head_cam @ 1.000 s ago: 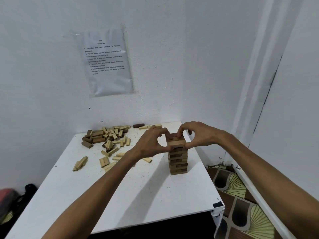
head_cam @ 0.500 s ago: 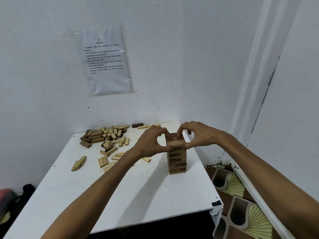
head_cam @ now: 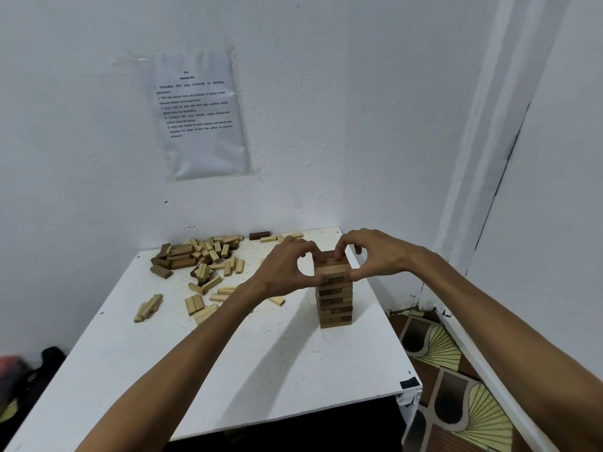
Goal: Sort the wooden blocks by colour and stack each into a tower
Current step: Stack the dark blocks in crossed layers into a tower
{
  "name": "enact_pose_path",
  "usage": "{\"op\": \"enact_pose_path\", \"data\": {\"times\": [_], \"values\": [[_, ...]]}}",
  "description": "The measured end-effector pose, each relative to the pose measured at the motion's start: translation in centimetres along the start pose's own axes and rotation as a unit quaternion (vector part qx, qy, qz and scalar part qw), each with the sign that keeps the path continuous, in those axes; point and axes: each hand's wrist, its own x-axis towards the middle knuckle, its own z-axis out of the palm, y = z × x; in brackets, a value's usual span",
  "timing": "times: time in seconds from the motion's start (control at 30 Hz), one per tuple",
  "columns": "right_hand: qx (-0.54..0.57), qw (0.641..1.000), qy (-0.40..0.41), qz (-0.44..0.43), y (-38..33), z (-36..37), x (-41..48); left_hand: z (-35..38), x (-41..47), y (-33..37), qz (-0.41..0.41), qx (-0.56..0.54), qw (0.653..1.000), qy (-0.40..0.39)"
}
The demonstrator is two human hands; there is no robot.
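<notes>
Room: white-walled corner, with a white bench (head_cam: 261, 370) pushed against the rear wall.
Brown tower (head_cam: 335, 305): stands upright on the bench toward its right edge, built of brown wooden blocks in crossed layers. Its upper layers are partly hidden by fingers.
Left hand (head_cam: 287, 272): grips the tower's top from the left, thumb on the near face and fingers curled over the far side.
Right hand (head_cam: 372, 256): grips the tower's top from the right in the same way, with its fingertips on the uppermost layer.
Hands together: both are clamped on the tower's top layers, forming a ring around it.
Loose pile (head_cam: 199, 256): mixed pale and dark blocks lying unsorted, left of the tower and farther back, near the wall.
Pale strays (head_cam: 148, 308): a few light blocks lying flat, well to the tower's left.
Single dark block (head_cam: 259, 235): lies behind and left of the tower, by the wall.
Printed sheet (head_cam: 200, 115): taped to the wall, above and left of the tower. Its text is too small to read.
Patterned floor (head_cam: 456, 386): brown with fan motifs, to the right of and below the tower.
</notes>
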Motion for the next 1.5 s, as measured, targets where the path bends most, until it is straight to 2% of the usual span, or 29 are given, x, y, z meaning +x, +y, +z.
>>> {"op": "enact_pose_path", "data": {"times": [0.53, 1.5], "values": [[0.024, 0.999, -0.011, 0.026, 1.0, 0.6, 0.2, 0.7, 0.0, -0.6, -0.02, -0.059, 0.998, 0.004], [0.059, 0.998, -0.018, 0.02, 1.1, 1.0, 0.2, 1.1, 0.0, -1.1, -0.069, -0.139, 0.988, 0.0]]}}
